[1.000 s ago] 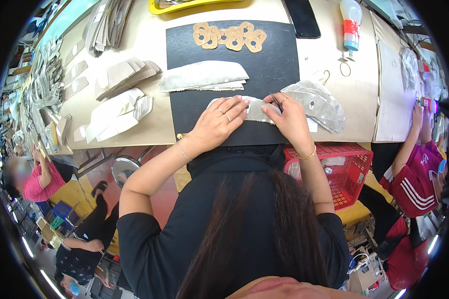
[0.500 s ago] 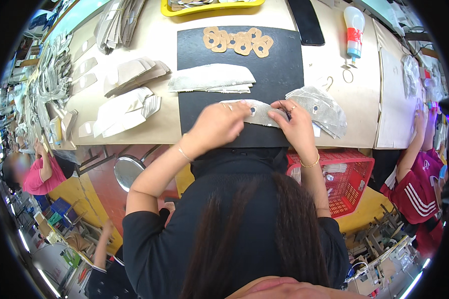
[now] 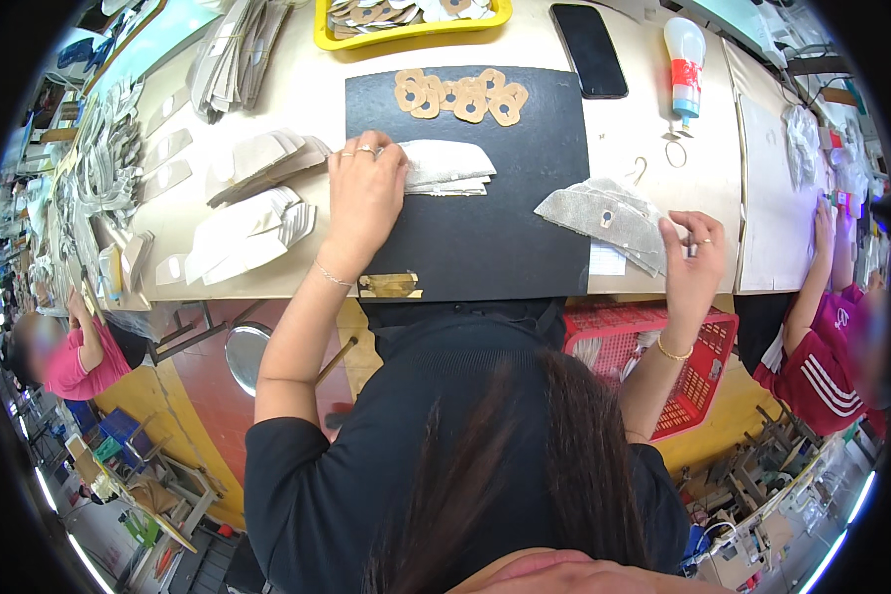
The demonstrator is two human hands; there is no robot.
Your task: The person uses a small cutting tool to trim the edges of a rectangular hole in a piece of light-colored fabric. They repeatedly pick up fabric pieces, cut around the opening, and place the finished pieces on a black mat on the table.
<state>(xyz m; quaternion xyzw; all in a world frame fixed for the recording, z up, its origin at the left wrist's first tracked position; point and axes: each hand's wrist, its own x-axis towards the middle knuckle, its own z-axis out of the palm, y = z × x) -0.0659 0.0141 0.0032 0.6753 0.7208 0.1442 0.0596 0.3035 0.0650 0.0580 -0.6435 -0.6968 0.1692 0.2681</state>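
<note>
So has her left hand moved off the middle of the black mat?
Yes. The left hand has gone left to the pale stack at the black mat's left edge.

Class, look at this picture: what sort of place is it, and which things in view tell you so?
Probably a shoe or garment workshop: stacks of cut pale pieces, grey mesh pieces on a black work mat, a glue bottle.

On the black rectangular mat, the flat white fabric stack lies left, the grey mesh pieces right, the tan cardboard rings behind them, the yellow plastic tray farther behind.
</note>
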